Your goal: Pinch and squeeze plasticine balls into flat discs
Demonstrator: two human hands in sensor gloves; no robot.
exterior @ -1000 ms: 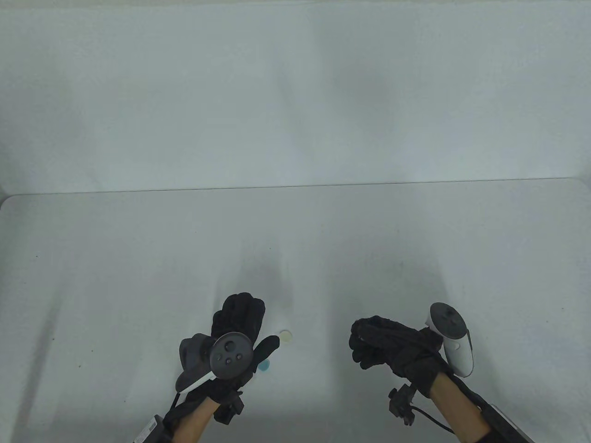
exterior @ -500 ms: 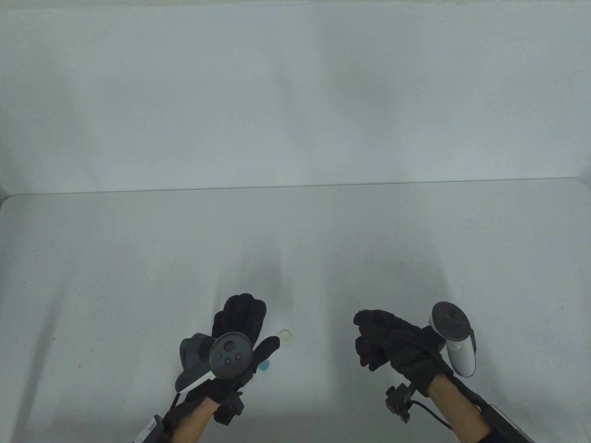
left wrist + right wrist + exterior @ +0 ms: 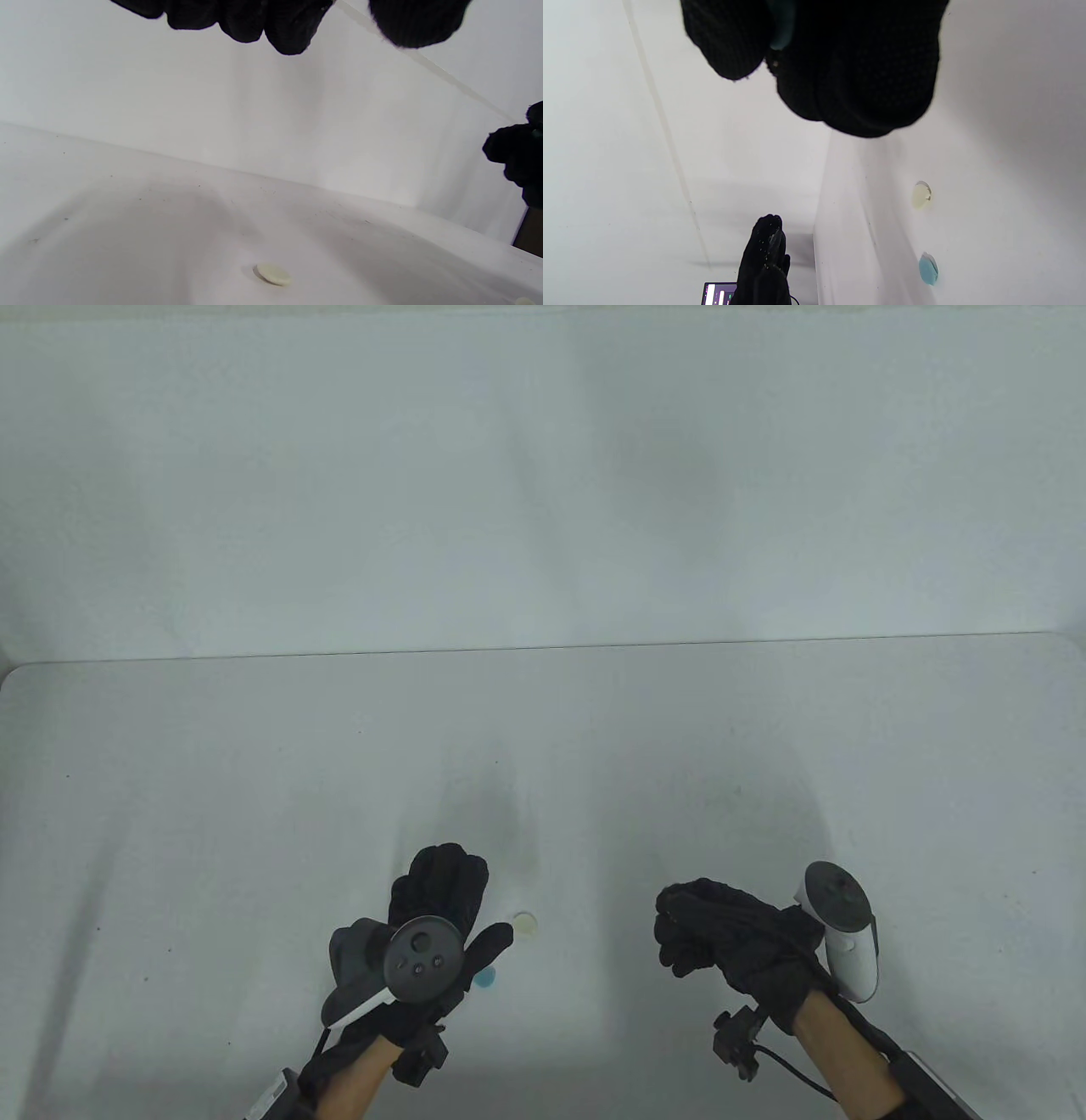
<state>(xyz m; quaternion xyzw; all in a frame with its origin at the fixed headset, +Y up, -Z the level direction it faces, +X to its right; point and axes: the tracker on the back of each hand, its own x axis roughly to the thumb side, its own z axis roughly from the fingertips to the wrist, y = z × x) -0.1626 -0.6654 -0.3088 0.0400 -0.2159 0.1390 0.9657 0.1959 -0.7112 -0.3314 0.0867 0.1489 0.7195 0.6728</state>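
Observation:
A flattened cream disc lies on the white table, just right of my left hand. A light blue disc sits nearer the front edge, partly hidden under that hand's thumb. The left hand hovers with relaxed fingers and holds nothing; the cream disc lies below them. My right hand is curled above the table further right. Its thumb and fingers pinch a teal plasticine piece, of which only a sliver shows. The cream disc and blue disc also show in the right wrist view.
A white wall rises behind the table's far edge. A small lit screen shows at the bottom of the right wrist view, beside my left hand.
My right hand has drifted slightly to the right, keeping its curled grip. The left hand and both discs have stayed put.

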